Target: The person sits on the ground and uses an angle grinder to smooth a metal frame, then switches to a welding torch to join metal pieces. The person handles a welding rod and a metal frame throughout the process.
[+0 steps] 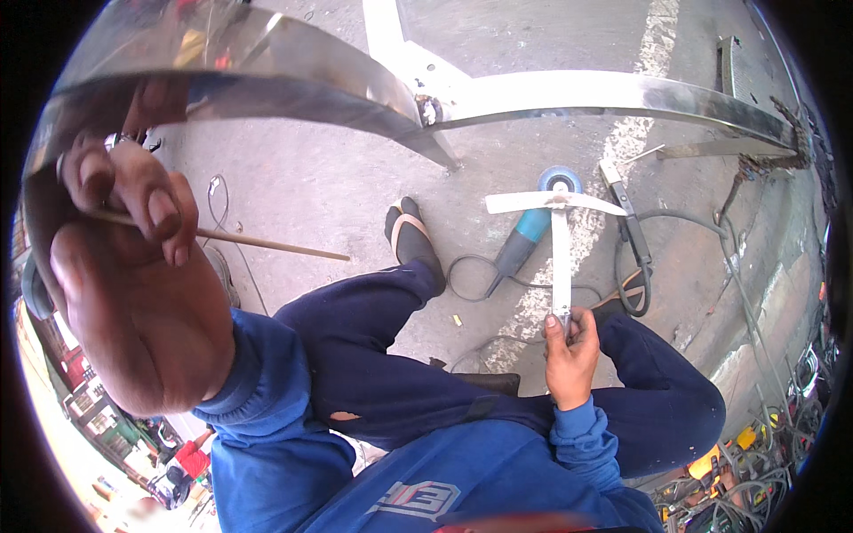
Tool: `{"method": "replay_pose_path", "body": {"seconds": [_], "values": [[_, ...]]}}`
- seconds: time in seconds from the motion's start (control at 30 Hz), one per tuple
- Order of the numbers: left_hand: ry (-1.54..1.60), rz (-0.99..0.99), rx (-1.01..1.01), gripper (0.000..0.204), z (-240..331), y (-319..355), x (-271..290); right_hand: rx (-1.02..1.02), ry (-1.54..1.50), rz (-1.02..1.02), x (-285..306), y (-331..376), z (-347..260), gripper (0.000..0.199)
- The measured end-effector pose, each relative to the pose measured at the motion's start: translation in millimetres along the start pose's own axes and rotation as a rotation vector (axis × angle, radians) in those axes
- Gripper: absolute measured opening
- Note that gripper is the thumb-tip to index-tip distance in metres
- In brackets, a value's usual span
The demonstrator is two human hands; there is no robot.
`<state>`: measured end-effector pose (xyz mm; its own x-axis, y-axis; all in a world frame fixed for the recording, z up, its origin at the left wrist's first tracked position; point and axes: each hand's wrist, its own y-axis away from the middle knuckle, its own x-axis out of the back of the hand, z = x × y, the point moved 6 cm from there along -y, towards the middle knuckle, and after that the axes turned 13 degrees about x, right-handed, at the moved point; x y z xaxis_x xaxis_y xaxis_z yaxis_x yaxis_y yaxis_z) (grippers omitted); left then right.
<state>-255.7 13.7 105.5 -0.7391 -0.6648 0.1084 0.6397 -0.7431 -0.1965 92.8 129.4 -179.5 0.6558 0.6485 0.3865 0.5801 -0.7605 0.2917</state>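
Observation:
Large and close at the left, my left hand (pixel 147 293) is closed with its fingertips around a thin brown rod (pixel 275 244). The rod's free end points right, over the floor. This hand is right by a shiny metal bar (pixel 293 67), part of a frame; I cannot tell if they touch. Lower right, my right hand (pixel 571 360) grips the bottom of the handle of a chipping hammer (pixel 561 258). Its long, pointed head is uppermost and lies in view across a blue-green angle grinder (pixel 520 240) on the floor.
Right of the hammer lies a welding electrode holder (pixel 633 231) with a thick cable (pixel 693 216). The frame's curved metal bar (pixel 613 93) spans the top. My sandalled foot (pixel 413 235) stands on the concrete. Tangled cables (pixel 755 484) lie at the lower right.

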Motion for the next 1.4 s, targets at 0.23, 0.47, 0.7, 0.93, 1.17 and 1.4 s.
{"method": "replay_pose_path", "body": {"seconds": [0.23, 0.47, 0.7, 0.93, 1.17, 1.4], "values": [[0.047, -0.032, 0.065, 0.03, -5, -14, -9, 0.018, -0.25, -0.134, -29, 2, -26, 0.024], [0.031, 0.028, 0.0, 0.036, -20, -15, 3, 0.035, -0.226, -0.297, -34, 2, -54, 0.024], [-0.164, 0.282, -0.042, 0.032, -30, -21, 3, 0.414, -0.425, 0.13, -5, 0, -122, 0.021], [-0.213, 0.352, -0.051, 0.038, -20, -24, -17, 0.583, -0.067, 0.176, -25, -16, -180, 0.017], [-0.198, 0.374, -0.097, 0.036, -10, -23, -27, 0.597, -0.12, 0.228, -16, -9, -194, 0.024], [-0.197, 0.358, -0.089, 0.037, -13, -23, -27, 0.517, -0.175, 0.172, -16, -13, -191, 0.02]]}}
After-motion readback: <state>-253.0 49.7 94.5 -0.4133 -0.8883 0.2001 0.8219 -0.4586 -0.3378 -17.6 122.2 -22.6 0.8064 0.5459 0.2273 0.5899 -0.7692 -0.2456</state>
